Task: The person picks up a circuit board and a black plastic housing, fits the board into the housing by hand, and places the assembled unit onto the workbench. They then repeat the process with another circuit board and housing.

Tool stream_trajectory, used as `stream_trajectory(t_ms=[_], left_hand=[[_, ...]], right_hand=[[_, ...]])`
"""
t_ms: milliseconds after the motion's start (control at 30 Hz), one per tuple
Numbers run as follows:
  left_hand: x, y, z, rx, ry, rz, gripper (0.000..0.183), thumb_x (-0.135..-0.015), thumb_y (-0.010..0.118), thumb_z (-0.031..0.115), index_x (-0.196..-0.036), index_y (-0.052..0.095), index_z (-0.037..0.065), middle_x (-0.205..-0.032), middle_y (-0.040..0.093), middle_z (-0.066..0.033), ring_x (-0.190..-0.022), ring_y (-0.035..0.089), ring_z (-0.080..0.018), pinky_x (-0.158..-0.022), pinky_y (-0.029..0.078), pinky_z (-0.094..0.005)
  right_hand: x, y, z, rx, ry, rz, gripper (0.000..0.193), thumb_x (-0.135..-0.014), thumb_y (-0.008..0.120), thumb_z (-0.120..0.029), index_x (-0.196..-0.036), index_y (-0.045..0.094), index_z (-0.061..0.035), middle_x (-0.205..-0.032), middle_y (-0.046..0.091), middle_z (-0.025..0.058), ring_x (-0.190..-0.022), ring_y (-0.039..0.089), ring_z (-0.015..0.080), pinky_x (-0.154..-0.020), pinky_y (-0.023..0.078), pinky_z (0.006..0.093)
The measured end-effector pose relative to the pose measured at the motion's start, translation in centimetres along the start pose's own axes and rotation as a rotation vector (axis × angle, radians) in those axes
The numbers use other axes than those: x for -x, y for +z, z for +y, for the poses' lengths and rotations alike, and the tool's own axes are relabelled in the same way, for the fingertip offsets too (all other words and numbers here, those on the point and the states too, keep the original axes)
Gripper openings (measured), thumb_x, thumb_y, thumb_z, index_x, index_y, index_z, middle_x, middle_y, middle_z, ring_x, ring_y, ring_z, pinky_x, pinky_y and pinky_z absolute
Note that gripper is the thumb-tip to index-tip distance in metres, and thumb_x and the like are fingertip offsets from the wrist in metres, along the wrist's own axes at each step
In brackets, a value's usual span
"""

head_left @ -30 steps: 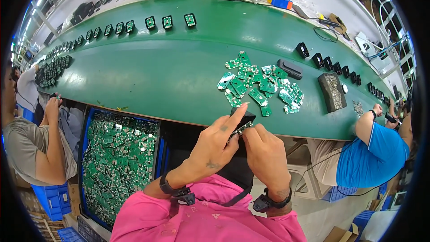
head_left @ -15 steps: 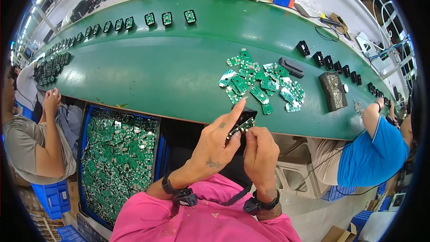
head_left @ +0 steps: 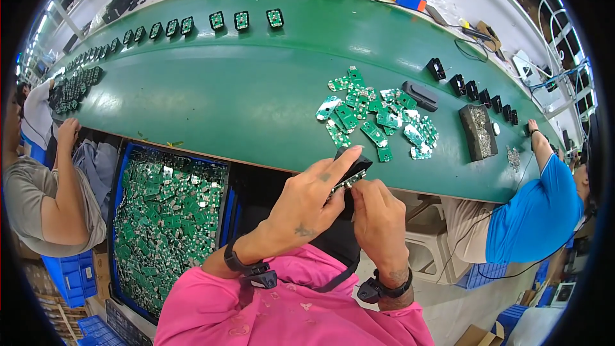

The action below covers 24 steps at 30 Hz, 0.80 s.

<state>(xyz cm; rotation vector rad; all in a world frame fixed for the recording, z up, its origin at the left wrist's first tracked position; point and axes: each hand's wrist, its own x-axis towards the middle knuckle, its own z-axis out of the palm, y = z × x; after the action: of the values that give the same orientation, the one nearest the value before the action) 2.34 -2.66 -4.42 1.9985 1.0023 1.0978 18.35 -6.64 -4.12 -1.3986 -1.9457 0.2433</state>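
Observation:
My left hand (head_left: 306, 200) is closed around a small black plastic housing (head_left: 360, 164), held tilted just off the table's near edge. A green circuit board (head_left: 350, 182) lies along the housing's side facing me. At the board's lower right edge, the bent thumb and fingers of my right hand (head_left: 379, 218) pinch together on it; how far it sits in the housing is hidden. Beyond my hands is a loose pile of green circuit boards (head_left: 346, 117) on the green table (head_left: 243, 96).
Left of me stands a blue-rimmed crate (head_left: 118, 186) full of boards. Black housings with boards (head_left: 241, 21) line the far left; more black housings (head_left: 457, 85) stand at right, near a metal-filled block (head_left: 477, 131). Co-workers sit on both sides, one in a blue shirt (head_left: 535, 218).
My left hand has turned the housing, so more of its black outer side shows. My right hand has shifted slightly right and down. The blue-shirted co-worker's arm now stretches forward over the table.

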Motion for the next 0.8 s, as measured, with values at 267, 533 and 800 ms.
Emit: stream_trajectory(t_ms=[267, 533, 800], left_hand=[[-0.3, -0.8, 0.0, -0.064, -0.026, -0.110, 0.066, -0.082, 0.060, -0.001, -0.146, 0.047, 0.011, -0.111, 0.066, -0.0201, -0.074, 0.066, -0.0314, -0.066, 0.054, -0.0372], [-0.5, -0.7, -0.4, -0.093, -0.002, -0.125, 0.065, -0.081, 0.062, 0.001, -0.144, 0.048, 0.009, -0.107, 0.066, -0.0200, -0.078, 0.066, -0.0348, -0.067, 0.055, -0.0397], [0.2, 0.3, -0.4, -0.124, -0.006, -0.039, 0.064, -0.080, 0.065, 0.001, -0.142, 0.050, 0.005, -0.099, 0.068, -0.0193, -0.071, 0.066, -0.0308, -0.063, 0.054, -0.0382]], right_hand=[[0.0, 0.2, -0.1, 0.087, -0.036, -0.011, 0.009, -0.088, 0.063, -0.002, -0.096, 0.059, -0.0035, -0.080, 0.058, 0.0110, -0.067, 0.062, 0.0304, -0.058, 0.050, 0.0403], [0.1, 0.3, 0.1, 0.074, -0.040, -0.031, 0.010, -0.089, 0.064, 0.002, -0.095, 0.057, -0.0012, -0.079, 0.060, 0.0137, -0.065, 0.061, 0.0340, -0.056, 0.047, 0.0416], [0.6, 1.4, 0.2, 0.109, -0.048, 0.007, 0.010, -0.088, 0.062, -0.001, -0.097, 0.058, -0.0024, -0.078, 0.056, 0.0116, -0.066, 0.061, 0.0300, -0.057, 0.050, 0.0396]])
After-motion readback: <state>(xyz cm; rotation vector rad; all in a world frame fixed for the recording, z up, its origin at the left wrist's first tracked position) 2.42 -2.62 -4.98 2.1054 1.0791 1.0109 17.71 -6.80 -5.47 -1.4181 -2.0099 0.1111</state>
